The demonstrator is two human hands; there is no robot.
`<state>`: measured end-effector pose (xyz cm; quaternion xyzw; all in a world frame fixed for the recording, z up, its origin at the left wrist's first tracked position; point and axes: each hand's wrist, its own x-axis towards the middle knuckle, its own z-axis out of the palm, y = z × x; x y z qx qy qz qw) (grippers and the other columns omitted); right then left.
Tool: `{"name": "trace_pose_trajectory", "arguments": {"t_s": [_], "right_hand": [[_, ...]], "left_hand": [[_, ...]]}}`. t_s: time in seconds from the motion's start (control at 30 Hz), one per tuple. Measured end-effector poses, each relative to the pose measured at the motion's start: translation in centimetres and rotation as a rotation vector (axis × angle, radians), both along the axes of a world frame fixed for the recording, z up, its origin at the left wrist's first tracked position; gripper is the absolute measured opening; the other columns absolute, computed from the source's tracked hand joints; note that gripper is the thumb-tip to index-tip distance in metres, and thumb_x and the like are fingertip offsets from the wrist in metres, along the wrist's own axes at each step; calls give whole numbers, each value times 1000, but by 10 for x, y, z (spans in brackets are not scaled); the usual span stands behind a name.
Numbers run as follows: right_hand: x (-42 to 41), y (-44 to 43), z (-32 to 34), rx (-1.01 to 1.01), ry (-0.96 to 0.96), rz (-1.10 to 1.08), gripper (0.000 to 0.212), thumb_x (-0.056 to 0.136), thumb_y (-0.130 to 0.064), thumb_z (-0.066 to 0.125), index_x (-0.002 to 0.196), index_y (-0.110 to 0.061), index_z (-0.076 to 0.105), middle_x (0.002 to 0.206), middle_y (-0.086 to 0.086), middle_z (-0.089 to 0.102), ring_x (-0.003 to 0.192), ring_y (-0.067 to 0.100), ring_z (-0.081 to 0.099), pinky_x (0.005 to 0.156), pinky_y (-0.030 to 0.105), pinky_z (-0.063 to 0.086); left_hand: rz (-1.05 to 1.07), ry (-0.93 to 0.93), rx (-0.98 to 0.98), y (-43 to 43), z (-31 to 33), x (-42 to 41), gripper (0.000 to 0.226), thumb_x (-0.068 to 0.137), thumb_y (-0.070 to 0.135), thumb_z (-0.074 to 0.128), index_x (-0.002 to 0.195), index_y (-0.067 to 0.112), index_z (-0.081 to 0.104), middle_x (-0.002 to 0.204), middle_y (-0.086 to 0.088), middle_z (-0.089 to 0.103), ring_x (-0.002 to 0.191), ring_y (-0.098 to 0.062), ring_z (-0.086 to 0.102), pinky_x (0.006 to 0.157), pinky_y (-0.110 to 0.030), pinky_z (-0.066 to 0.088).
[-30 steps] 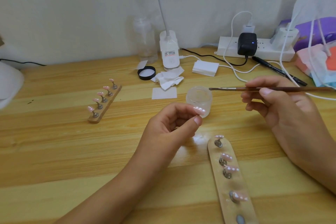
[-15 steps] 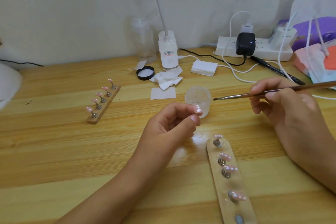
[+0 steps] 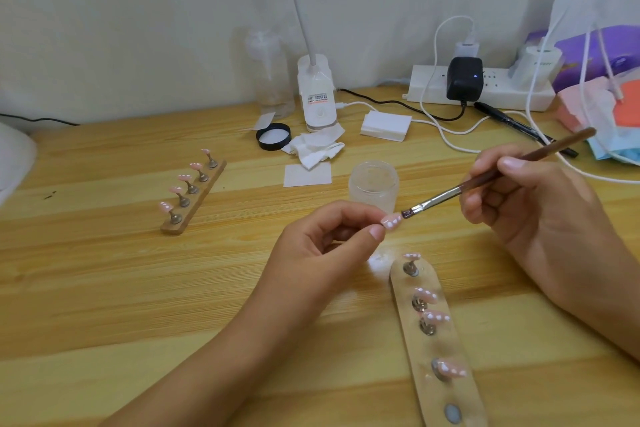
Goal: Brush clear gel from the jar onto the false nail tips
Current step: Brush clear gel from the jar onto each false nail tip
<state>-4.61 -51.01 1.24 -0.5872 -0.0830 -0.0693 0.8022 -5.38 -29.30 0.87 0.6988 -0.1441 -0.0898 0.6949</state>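
My left hand (image 3: 325,243) pinches a pink false nail tip (image 3: 391,220) with white dots between thumb and fingers, in front of the open frosted gel jar (image 3: 374,189). A thin brown brush (image 3: 485,180) is gripped by my right hand (image 3: 540,215); its bristle end touches the far edge of the held tip. Just below, a wooden holder strip (image 3: 446,350) carries several pink tips on metal pegs, with one bare peg at its near end. A second strip (image 3: 194,194) with several pink tips lies at the left.
A black jar lid (image 3: 273,136), crumpled tissue (image 3: 315,149) and a white paper square (image 3: 307,175) lie behind the jar. Further back stand a lamp base (image 3: 317,94), a clear bottle (image 3: 272,80), a power strip (image 3: 481,87) with cables, and a black pen (image 3: 519,128).
My right hand tilted the brush down and brought its bristles from above the jar to the nail tip held in my left hand. The left hand stayed nearly still.
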Motion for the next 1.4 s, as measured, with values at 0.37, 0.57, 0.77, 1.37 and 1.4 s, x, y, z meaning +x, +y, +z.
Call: {"name": "trace_pose_trajectory", "arguments": {"t_s": [0.37, 0.57, 0.77, 1.37, 1.4], "right_hand": [[0, 0, -3, -52, -39, 37, 37, 87, -11, 41, 74, -22, 73, 64, 4, 66, 61, 14, 63, 58, 21, 51], [0, 0, -3, -54, -36, 25, 36, 87, -11, 41, 73, -21, 73, 63, 4, 65, 61, 14, 62, 58, 21, 51], [0, 0, -2, -49, -16, 4, 35, 86, -13, 42, 70, -22, 73, 63, 4, 64, 59, 14, 61, 58, 20, 51], [-1, 0, -1, -20, -37, 29, 36, 87, -12, 40, 71, -21, 72, 61, 4, 62, 58, 14, 59, 56, 20, 49], [-1, 1, -1, -21, -36, 31, 36, 86, -12, 40, 71, -21, 72, 61, 4, 62, 58, 14, 59, 56, 20, 49]], "left_hand": [[-11, -8, 6, 1, -1, 0, 13, 82, 23, 67, 84, 33, 75, 79, 15, 69, 76, 1, 58, 73, -11, 47], [-16, -12, 10, 1, 0, 0, 12, 82, 23, 66, 85, 31, 75, 80, 16, 69, 75, 0, 56, 72, -11, 47], [-15, -7, 4, 0, 0, 0, 11, 82, 23, 66, 84, 29, 74, 79, 15, 69, 75, -2, 56, 73, -13, 47], [-26, -12, -24, 0, -1, 0, 11, 86, 10, 69, 84, 19, 74, 83, 12, 73, 76, 2, 61, 71, -10, 46], [-22, -12, -23, 0, -1, 0, 13, 87, 8, 69, 84, 19, 75, 82, 13, 72, 75, 3, 61, 70, -10, 46]]}}
